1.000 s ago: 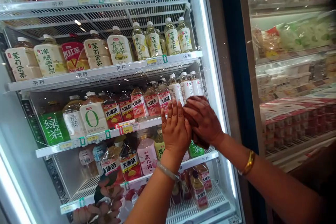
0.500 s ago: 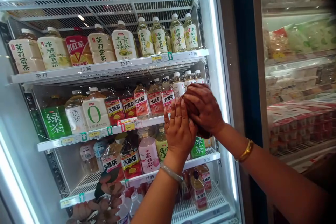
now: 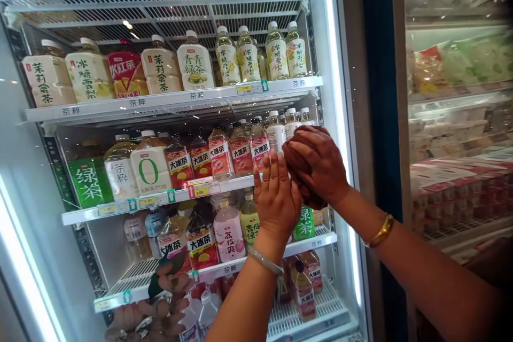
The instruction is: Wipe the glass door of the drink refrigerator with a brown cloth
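My left hand is raised with its fingers straight and close together, back toward me. It appears to lie flat on the clear glass door of a drinks fridge. Beside it, to the right and slightly higher, my right hand is bent at the knuckles, fingers pointing left and cupped toward the glass. A dark mirrored hand shape shows right under it; its palm side is hidden. Behind the hands stand peach iced tea bottles and white-labelled bottles on a middle shelf.
More shelves of bottled tea rise above, including a row of pear drink bottles. Pink lychee bottles and dark tea bottles stand lower. A bright light strip runs along the right edge. Farther right is another cooler with packaged food.
The view has shifted slightly, so the shelves sit a little farther right. Both hands keep nearly the same pose and place against the door.
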The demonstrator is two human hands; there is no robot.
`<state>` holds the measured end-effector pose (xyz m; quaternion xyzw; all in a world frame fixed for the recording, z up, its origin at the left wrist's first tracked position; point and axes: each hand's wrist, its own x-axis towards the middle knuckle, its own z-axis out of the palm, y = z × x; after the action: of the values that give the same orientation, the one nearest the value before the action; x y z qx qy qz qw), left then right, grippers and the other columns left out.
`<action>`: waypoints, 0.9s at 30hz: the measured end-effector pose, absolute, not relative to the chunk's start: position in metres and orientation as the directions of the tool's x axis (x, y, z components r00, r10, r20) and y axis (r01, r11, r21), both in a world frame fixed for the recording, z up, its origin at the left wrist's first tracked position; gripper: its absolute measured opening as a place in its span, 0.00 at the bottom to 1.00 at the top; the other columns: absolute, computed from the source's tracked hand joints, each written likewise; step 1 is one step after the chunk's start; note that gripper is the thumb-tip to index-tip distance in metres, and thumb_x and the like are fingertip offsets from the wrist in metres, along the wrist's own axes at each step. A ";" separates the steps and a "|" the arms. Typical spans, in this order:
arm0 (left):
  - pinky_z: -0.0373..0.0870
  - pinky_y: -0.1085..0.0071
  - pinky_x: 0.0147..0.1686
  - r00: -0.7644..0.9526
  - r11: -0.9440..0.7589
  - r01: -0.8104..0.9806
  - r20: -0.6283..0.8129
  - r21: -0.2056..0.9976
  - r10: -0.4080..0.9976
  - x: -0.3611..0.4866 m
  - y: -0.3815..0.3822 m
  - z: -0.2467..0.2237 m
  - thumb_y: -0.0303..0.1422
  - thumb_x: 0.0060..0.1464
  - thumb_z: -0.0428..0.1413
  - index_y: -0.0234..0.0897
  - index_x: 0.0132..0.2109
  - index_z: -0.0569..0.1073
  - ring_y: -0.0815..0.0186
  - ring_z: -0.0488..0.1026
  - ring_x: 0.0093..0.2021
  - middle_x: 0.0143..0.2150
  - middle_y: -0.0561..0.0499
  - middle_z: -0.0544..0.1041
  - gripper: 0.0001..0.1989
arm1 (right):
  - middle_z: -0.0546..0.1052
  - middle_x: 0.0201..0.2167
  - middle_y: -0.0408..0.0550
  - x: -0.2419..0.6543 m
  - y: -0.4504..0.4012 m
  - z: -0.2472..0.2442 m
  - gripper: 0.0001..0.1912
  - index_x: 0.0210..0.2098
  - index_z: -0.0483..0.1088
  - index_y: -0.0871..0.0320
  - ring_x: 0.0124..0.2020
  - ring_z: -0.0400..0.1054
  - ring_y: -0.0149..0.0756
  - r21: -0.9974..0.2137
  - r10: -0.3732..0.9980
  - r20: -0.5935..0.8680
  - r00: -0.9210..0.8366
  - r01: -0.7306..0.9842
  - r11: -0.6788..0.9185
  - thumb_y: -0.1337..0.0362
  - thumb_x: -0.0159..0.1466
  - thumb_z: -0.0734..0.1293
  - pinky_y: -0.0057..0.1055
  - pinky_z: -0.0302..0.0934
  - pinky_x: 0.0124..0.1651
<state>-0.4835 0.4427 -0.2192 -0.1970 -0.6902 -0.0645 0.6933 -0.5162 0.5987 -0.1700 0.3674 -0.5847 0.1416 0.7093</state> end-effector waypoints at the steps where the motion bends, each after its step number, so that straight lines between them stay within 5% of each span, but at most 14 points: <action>1: 0.44 0.49 0.79 0.036 0.915 0.359 0.982 -0.184 0.183 -0.483 0.443 -0.219 0.31 0.69 0.46 0.31 0.79 0.41 0.55 0.46 0.80 0.78 0.37 0.55 0.37 | 0.70 0.63 0.53 -0.515 0.599 -0.177 0.28 0.63 0.66 0.48 0.69 0.63 0.52 0.318 -0.187 0.945 0.267 -0.631 0.708 0.61 0.66 0.72 0.61 0.60 0.72; 6: 0.43 0.49 0.79 0.050 0.897 0.397 0.980 -0.195 0.191 -0.483 0.440 -0.221 0.33 0.71 0.43 0.30 0.79 0.41 0.55 0.44 0.80 0.79 0.38 0.52 0.36 | 0.68 0.66 0.56 -0.507 0.574 -0.230 0.25 0.64 0.65 0.51 0.74 0.57 0.54 0.248 -0.147 0.967 0.206 -0.648 0.721 0.68 0.68 0.66 0.64 0.58 0.72; 10: 0.40 0.49 0.79 0.060 0.898 0.402 0.984 -0.180 0.170 -0.481 0.440 -0.221 0.32 0.70 0.42 0.30 0.79 0.40 0.56 0.42 0.81 0.79 0.39 0.53 0.36 | 0.63 0.72 0.55 -0.516 0.574 -0.193 0.21 0.63 0.65 0.49 0.78 0.47 0.56 0.335 -0.236 0.941 0.243 -0.567 0.753 0.64 0.71 0.65 0.69 0.49 0.75; 12: 0.39 0.49 0.79 0.051 0.902 0.392 0.983 -0.182 0.177 -0.481 0.440 -0.222 0.32 0.70 0.43 0.29 0.79 0.40 0.55 0.42 0.81 0.79 0.38 0.52 0.36 | 0.61 0.73 0.55 -0.521 0.584 -0.169 0.25 0.64 0.64 0.48 0.78 0.45 0.60 0.276 -0.175 0.957 0.231 -0.541 0.795 0.59 0.69 0.69 0.74 0.45 0.75; 20: 0.42 0.50 0.79 0.061 0.892 0.416 0.984 -0.177 0.167 -0.481 0.439 -0.223 0.34 0.71 0.40 0.32 0.79 0.42 0.55 0.44 0.81 0.79 0.40 0.52 0.35 | 0.67 0.70 0.52 -0.506 0.558 -0.230 0.26 0.67 0.64 0.48 0.75 0.56 0.52 0.233 -0.106 0.969 0.223 -0.682 0.693 0.68 0.71 0.62 0.64 0.56 0.75; 24: 0.46 0.50 0.79 0.036 0.891 0.432 0.990 -0.139 0.137 -0.478 0.437 -0.212 0.34 0.72 0.42 0.31 0.79 0.37 0.56 0.44 0.81 0.80 0.39 0.53 0.36 | 0.68 0.68 0.49 -0.514 0.554 -0.180 0.22 0.65 0.65 0.44 0.74 0.57 0.49 0.335 -0.204 0.941 0.270 -0.654 0.678 0.64 0.73 0.62 0.61 0.55 0.76; 27: 0.50 0.53 0.78 -0.032 0.888 0.425 0.978 -0.173 0.206 -0.474 0.428 -0.201 0.36 0.72 0.43 0.31 0.79 0.38 0.57 0.44 0.81 0.80 0.38 0.52 0.36 | 0.68 0.68 0.50 -0.521 0.565 -0.144 0.24 0.64 0.66 0.45 0.73 0.59 0.51 0.268 -0.100 0.951 0.294 -0.617 0.740 0.64 0.70 0.67 0.62 0.55 0.75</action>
<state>-0.4741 0.4281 -0.2013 -0.2212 -0.7134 -0.0830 0.6598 -0.5213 0.5650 -0.1443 0.3156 -0.5679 0.1749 0.7398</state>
